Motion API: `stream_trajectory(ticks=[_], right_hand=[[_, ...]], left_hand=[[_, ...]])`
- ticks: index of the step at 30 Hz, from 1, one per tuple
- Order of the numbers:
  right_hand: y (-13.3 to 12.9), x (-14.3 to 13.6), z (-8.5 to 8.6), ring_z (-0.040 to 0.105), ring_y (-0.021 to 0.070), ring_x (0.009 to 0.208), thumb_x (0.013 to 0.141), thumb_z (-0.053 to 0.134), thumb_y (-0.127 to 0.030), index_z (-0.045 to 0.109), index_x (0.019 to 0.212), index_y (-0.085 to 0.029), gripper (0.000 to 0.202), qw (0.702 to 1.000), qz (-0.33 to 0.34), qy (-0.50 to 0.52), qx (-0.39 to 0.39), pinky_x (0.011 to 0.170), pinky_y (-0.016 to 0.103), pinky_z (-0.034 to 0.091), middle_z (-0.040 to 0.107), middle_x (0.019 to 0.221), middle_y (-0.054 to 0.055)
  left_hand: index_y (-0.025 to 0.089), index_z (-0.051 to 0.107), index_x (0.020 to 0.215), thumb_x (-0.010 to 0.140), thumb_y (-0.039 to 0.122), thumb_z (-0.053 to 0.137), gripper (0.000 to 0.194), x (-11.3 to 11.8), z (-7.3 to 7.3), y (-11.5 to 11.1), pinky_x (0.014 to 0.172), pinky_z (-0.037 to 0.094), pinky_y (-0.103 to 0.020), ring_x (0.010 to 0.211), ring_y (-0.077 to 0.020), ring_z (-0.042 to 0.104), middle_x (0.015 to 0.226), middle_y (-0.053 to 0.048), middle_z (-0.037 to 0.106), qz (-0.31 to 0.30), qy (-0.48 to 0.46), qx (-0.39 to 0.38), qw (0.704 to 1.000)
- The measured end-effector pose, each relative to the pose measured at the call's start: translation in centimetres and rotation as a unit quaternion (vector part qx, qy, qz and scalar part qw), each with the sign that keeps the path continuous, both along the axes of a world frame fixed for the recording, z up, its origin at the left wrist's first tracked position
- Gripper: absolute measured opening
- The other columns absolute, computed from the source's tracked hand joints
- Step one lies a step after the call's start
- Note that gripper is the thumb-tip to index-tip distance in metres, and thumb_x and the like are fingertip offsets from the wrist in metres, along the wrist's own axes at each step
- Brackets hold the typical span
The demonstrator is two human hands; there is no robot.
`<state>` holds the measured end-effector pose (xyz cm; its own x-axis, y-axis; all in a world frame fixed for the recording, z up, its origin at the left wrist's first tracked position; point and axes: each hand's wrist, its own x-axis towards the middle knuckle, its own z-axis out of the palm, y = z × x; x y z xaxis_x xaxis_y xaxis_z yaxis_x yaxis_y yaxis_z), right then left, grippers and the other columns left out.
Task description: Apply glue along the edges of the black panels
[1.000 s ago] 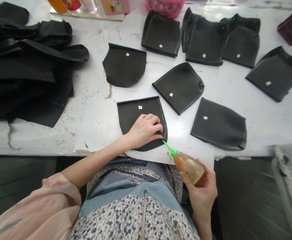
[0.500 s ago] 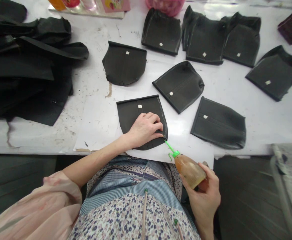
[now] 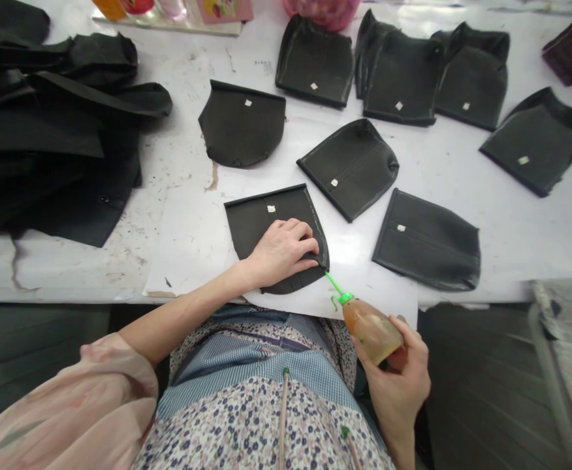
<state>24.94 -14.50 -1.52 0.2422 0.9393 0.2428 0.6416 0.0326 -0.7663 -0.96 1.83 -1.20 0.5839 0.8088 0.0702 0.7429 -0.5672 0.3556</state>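
A black fabric piece with a small white tag lies flat at the table's front edge. My left hand presses on its right part, fingers curled, the thumb close to the lower right edge. In my right hand is a clear bottle of yellowish-brown liquid, held tilted. The bottle's thin green nozzle points up and left, its tip at the piece's lower right corner beside my left thumb. A whitish line shows along the piece's right edge.
Other black pieces with white tags lie to the right and behind. A heap of black fabric covers the left of the white table. A pink container stands at the back.
The fabric piece has turned slightly under my left hand, its top edge shifting left. The nozzle tip has moved a little right and up along with the bottle.
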Motion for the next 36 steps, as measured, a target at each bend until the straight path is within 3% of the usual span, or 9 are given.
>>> stream_trajectory(ticks=[14, 36], right_hand=[[0.0, -0.3, 0.2, 0.068, 0.0258, 0.105, 0.071, 0.091, -0.037, 0.065, 0.126, -0.019, 0.063, 0.996, -0.038, 0.072, -0.039, 0.082, 0.035, 0.064, 0.066, 0.120, 0.010], [-0.3, -1.4, 0.3, 0.069, 0.0267, 0.104, 0.070, 0.091, -0.035, 0.064, 0.126, -0.020, 0.063, 0.991, 0.007, 0.113, -0.076, 0.084, 0.037, 0.064, 0.066, 0.120, 0.011]], left_hand=[[0.024, 0.069, 0.105, 0.096, 0.043, 0.065, 0.022, 0.0, -0.5, -0.2, 0.091, 0.037, -0.039, 0.111, -0.0248, 0.055, 0.115, -0.007, 0.064, 0.003, -0.009, 0.013, 1.000], [0.023, 0.070, 0.104, 0.096, 0.043, 0.065, 0.022, -0.1, -0.6, -0.3, 0.092, 0.037, -0.039, 0.111, -0.0249, 0.056, 0.116, -0.007, 0.065, 0.008, -0.018, 0.013, 1.000]])
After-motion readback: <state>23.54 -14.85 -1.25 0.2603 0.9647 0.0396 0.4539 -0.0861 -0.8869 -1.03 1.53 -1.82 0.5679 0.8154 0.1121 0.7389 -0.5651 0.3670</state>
